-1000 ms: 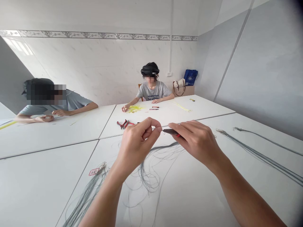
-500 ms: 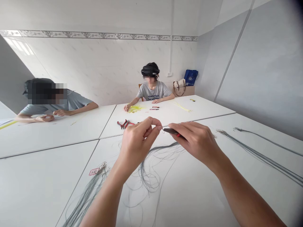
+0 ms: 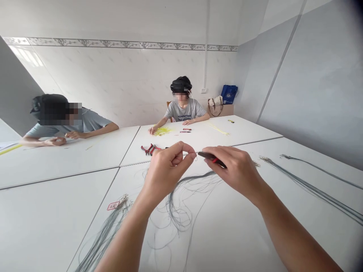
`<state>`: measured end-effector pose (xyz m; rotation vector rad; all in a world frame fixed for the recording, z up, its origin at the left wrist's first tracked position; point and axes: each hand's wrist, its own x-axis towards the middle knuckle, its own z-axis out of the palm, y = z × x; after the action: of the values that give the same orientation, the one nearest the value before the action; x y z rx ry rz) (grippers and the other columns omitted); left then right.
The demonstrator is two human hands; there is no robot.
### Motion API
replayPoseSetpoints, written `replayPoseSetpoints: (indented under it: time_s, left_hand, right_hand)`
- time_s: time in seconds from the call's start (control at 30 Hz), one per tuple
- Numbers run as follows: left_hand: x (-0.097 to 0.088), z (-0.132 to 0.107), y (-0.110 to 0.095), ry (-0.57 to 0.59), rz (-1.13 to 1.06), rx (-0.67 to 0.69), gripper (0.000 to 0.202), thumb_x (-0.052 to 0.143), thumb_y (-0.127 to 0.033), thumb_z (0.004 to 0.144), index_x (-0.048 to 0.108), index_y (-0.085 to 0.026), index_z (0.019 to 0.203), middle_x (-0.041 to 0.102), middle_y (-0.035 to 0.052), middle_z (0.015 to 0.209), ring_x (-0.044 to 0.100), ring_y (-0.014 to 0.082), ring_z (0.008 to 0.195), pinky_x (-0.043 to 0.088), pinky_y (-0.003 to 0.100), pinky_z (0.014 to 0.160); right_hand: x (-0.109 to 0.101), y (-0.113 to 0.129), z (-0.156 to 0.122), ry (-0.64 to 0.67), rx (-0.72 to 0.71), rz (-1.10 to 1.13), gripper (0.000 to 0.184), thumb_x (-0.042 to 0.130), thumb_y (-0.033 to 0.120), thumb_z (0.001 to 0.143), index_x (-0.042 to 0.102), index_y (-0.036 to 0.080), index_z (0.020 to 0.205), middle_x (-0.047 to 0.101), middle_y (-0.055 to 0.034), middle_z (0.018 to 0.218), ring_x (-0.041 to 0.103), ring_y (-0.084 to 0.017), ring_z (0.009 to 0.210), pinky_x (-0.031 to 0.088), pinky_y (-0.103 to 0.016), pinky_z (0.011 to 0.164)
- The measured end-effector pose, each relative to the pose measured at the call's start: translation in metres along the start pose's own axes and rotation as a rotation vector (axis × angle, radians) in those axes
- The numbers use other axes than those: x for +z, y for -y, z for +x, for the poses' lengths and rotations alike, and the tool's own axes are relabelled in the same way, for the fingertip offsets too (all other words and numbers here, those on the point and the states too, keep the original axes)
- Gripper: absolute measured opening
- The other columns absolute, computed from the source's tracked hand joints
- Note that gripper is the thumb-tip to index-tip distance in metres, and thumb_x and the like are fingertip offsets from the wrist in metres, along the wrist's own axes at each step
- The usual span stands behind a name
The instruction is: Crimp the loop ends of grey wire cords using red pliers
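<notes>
Dark-nosed pliers with red on the handle (image 3: 210, 156), gripped in our right hand (image 3: 236, 164), have drawn slightly away from our left hand (image 3: 169, 162) since the earlier frame, widening the gap at the tip. The left hand has barely shifted. Its thumb and forefinger are pressed together, pinching a small, thin, curved metal hook (image 3: 196, 159), which projects between our hands, just beside the plier tip. Our right fingers wrap the pliers; whether the jaws are parted, we cannot tell.

Below and between our hands, a loose tangle of fine grey strands (image 3: 195, 176) lies on the smooth white table (image 3: 241, 234). Left of our left forearm lies a straighter grey-green bundle (image 3: 99, 234), beside a red-framed label (image 3: 113, 206). Right of our right hand lies a long grey bundle (image 3: 306, 183).

Caution: we judge the hook most at risk. If our pinch slackens, it may turn or drop into the tangle, where it would be hard to find. If the plier tip meets it off line, the hook may bend or our fingertip be nipped. If a strand snags on our forearm, the tangle may tighten.
</notes>
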<state>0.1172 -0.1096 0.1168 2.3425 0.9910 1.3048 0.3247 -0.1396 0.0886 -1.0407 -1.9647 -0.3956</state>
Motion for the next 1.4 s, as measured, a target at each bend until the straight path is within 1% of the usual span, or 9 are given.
replayPoseSetpoints:
  time_s: [0.07, 0.17, 0.23, 0.33, 0.57, 0.73, 1.0, 1.17, 1.4]
  left_hand:
    - [0.005, 0.000, 0.000, -0.034, -0.029, 0.009, 0.011, 0.061, -0.020, 0.091, 0.066, -0.019, 0.081, 0.021, -0.0109, 0.054, 0.024, 0.0068, 0.048, 0.026, 0.022, 0.052]
    - [0.016, -0.002, -0.002, -0.073, -0.060, 0.058, 0.009, 0.062, -0.017, 0.090, 0.067, -0.019, 0.083, 0.022, -0.0108, 0.056, 0.023, 0.0065, 0.049, 0.024, 0.020, 0.049]
    - [0.021, -0.004, -0.003, -0.096, -0.075, 0.098, 0.009, 0.061, -0.016, 0.090, 0.067, -0.018, 0.084, 0.021, -0.0107, 0.056, 0.023, 0.0063, 0.049, 0.024, 0.019, 0.048]
    - [0.024, -0.004, -0.003, -0.132, -0.091, 0.130, 0.008, 0.062, -0.015, 0.091, 0.067, -0.018, 0.085, 0.021, -0.0107, 0.057, 0.023, 0.0060, 0.049, 0.025, 0.018, 0.048]
    - [0.025, -0.003, -0.003, -0.164, -0.081, 0.139, 0.007, 0.063, -0.015, 0.090, 0.066, -0.018, 0.085, 0.023, -0.0107, 0.057, 0.024, 0.0056, 0.049, 0.026, 0.016, 0.048]
    - [0.024, -0.003, -0.004, -0.148, -0.093, 0.124, 0.008, 0.062, -0.013, 0.090, 0.067, -0.018, 0.086, 0.021, -0.0105, 0.057, 0.024, 0.0060, 0.049, 0.027, 0.017, 0.048]
    - [0.021, -0.004, -0.005, -0.121, -0.097, 0.094, 0.007, 0.062, -0.014, 0.090, 0.065, -0.019, 0.085, 0.021, -0.0099, 0.059, 0.026, 0.0067, 0.051, 0.029, 0.019, 0.050]
    - [0.019, -0.005, -0.007, -0.089, -0.075, 0.109, 0.012, 0.061, -0.009, 0.086, 0.064, -0.020, 0.086, 0.023, -0.0100, 0.059, 0.028, 0.0068, 0.052, 0.030, 0.019, 0.052]
    - [0.018, -0.005, -0.008, -0.096, -0.047, 0.146, 0.014, 0.060, -0.007, 0.086, 0.062, -0.021, 0.085, 0.023, -0.0098, 0.059, 0.029, 0.0066, 0.053, 0.031, 0.018, 0.053]
  right_hand:
    - [0.001, 0.003, 0.002, 0.021, 0.154, 0.234, 0.010, 0.059, 0.026, 0.099, 0.067, 0.020, 0.102, 0.066, 0.0006, 0.080, 0.056, -0.010, 0.066, 0.043, -0.024, 0.062]
    - [0.004, 0.008, 0.005, 0.076, 0.345, 0.593, 0.016, 0.061, 0.037, 0.098, 0.063, 0.021, 0.093, 0.059, 0.0026, 0.074, 0.050, -0.010, 0.063, 0.042, -0.023, 0.057]
    - [0.006, 0.011, 0.005, 0.082, 0.414, 0.757, 0.019, 0.065, 0.037, 0.096, 0.061, 0.021, 0.088, 0.056, 0.0036, 0.070, 0.049, -0.009, 0.062, 0.041, -0.023, 0.056]
    - [0.009, 0.014, 0.004, 0.021, 0.471, 0.857, 0.018, 0.066, 0.034, 0.095, 0.059, 0.021, 0.084, 0.051, 0.0050, 0.064, 0.047, -0.009, 0.059, 0.040, -0.023, 0.055]
    - [0.011, 0.015, 0.003, -0.032, 0.497, 0.894, 0.014, 0.066, 0.030, 0.094, 0.060, 0.021, 0.085, 0.051, 0.0052, 0.065, 0.050, -0.009, 0.058, 0.041, -0.023, 0.055]
    - [0.012, 0.017, 0.004, -0.025, 0.484, 0.901, 0.012, 0.068, 0.026, 0.093, 0.060, 0.021, 0.084, 0.050, 0.0057, 0.064, 0.048, -0.009, 0.059, 0.039, -0.023, 0.055]
    - [0.009, 0.019, 0.004, -0.081, 0.453, 0.863, 0.015, 0.064, 0.025, 0.095, 0.057, 0.021, 0.082, 0.051, 0.0050, 0.065, 0.047, -0.009, 0.059, 0.039, -0.023, 0.056]
    - [0.008, 0.019, 0.005, -0.081, 0.430, 0.822, 0.015, 0.062, 0.025, 0.096, 0.057, 0.021, 0.082, 0.051, 0.0044, 0.067, 0.046, -0.009, 0.061, 0.038, -0.024, 0.056]
    - [0.007, 0.020, 0.005, -0.051, 0.427, 0.834, 0.015, 0.061, 0.026, 0.096, 0.057, 0.021, 0.082, 0.053, 0.0035, 0.068, 0.047, -0.010, 0.061, 0.039, -0.024, 0.057]
